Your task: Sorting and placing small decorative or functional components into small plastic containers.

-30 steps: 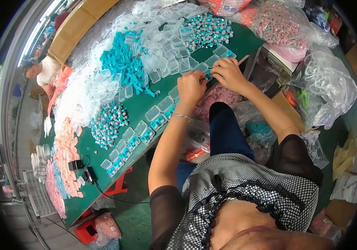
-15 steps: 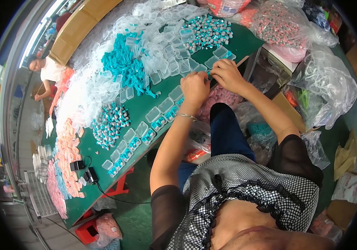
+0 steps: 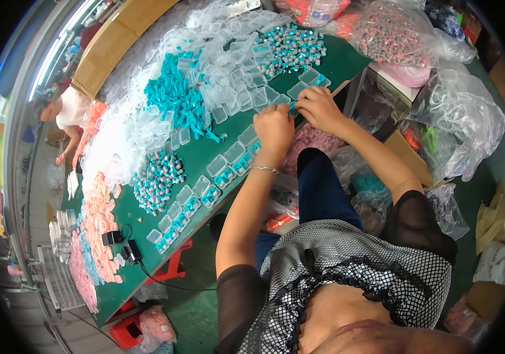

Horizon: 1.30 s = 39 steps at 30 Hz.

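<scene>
My left hand [image 3: 274, 128] and my right hand [image 3: 320, 111] are close together at the front edge of the green table. The fingers of both are closed around a small teal piece [image 3: 292, 108], mostly hidden by them. Right beside my right hand lies an open clear plastic case [image 3: 298, 89] with teal in it. To the left of my hands, a row of open clear cases [image 3: 225, 176] with teal contents runs along the edge. Teal cords [image 3: 173, 88] lie heaped further back, near a pile of small teal-and-silver pieces [image 3: 294, 48].
Many empty clear cases [image 3: 229, 76] cover the far side. A second teal-and-silver pile [image 3: 157, 180] and black adapters [image 3: 130, 251] lie to the left. Plastic bags [image 3: 468, 112] crowd the right. Another person [image 3: 66, 112] is at the far left.
My hands stay in nearly the same spot, fingers shifted slightly. The view has tilted a little. The other person at the far left has leaned and moved an arm.
</scene>
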Each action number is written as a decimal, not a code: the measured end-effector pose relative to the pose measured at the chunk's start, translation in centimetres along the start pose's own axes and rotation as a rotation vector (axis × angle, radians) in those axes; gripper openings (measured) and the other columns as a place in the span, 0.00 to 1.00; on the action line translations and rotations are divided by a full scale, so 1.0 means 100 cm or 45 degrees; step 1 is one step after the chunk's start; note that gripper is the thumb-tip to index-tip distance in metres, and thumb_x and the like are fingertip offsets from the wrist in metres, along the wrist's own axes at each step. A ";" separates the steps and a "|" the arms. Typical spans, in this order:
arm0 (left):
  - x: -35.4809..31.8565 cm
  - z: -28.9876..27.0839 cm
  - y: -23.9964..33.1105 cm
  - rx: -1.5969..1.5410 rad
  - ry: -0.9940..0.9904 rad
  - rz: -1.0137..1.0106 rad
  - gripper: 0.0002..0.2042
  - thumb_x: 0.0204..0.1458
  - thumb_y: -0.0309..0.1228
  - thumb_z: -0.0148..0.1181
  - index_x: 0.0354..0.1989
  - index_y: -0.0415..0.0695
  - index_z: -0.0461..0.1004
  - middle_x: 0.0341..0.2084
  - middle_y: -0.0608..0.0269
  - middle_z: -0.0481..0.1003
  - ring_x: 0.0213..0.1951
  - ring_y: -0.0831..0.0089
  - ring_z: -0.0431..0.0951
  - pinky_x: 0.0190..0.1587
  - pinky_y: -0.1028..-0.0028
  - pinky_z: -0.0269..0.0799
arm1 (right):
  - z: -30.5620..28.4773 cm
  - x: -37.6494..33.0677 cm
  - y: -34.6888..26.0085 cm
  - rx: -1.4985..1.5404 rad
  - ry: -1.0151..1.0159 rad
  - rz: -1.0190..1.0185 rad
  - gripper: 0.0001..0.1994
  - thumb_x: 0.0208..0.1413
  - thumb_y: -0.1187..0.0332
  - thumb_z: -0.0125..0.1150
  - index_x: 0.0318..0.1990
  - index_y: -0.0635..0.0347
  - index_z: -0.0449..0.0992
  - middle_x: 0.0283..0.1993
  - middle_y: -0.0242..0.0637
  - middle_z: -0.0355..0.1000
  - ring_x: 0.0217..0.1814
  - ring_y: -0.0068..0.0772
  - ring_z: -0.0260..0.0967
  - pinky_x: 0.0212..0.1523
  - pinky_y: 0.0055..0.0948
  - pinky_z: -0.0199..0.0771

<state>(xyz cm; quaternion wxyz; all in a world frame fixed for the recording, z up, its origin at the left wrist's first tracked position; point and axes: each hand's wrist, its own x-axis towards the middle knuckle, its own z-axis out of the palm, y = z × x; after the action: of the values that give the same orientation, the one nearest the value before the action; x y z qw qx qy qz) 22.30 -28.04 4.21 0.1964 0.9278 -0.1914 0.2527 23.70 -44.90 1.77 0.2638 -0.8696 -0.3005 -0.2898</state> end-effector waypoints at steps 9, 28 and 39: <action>0.001 -0.003 -0.002 -0.046 -0.079 -0.068 0.08 0.38 0.31 0.65 0.29 0.47 0.77 0.24 0.63 0.76 0.32 0.61 0.76 0.33 0.62 0.64 | -0.002 0.000 -0.001 0.006 -0.011 0.012 0.05 0.45 0.70 0.61 0.31 0.52 0.75 0.36 0.29 0.66 0.46 0.34 0.63 0.46 0.37 0.56; -0.003 -0.027 -0.021 -0.262 -0.102 -0.076 0.08 0.39 0.30 0.64 0.30 0.43 0.77 0.27 0.60 0.76 0.29 0.60 0.76 0.32 0.64 0.70 | 0.004 0.077 0.054 -0.398 -0.209 0.431 0.07 0.46 0.67 0.59 0.34 0.48 0.79 0.40 0.33 0.73 0.47 0.37 0.68 0.47 0.46 0.57; -0.050 -0.121 -0.113 -0.149 0.020 -0.318 0.08 0.43 0.29 0.63 0.33 0.43 0.78 0.30 0.57 0.77 0.27 0.64 0.78 0.31 0.68 0.73 | 0.026 0.102 0.085 -0.693 -0.542 0.388 0.07 0.46 0.73 0.53 0.31 0.53 0.77 0.39 0.42 0.74 0.47 0.45 0.71 0.43 0.53 0.62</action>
<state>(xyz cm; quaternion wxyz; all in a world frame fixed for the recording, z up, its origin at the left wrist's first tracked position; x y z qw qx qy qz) 18.65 -11.53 8.07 0.2816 0.9294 -0.0872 0.2221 37.00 -45.25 4.27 -0.0053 -0.9834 -0.1277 -0.1291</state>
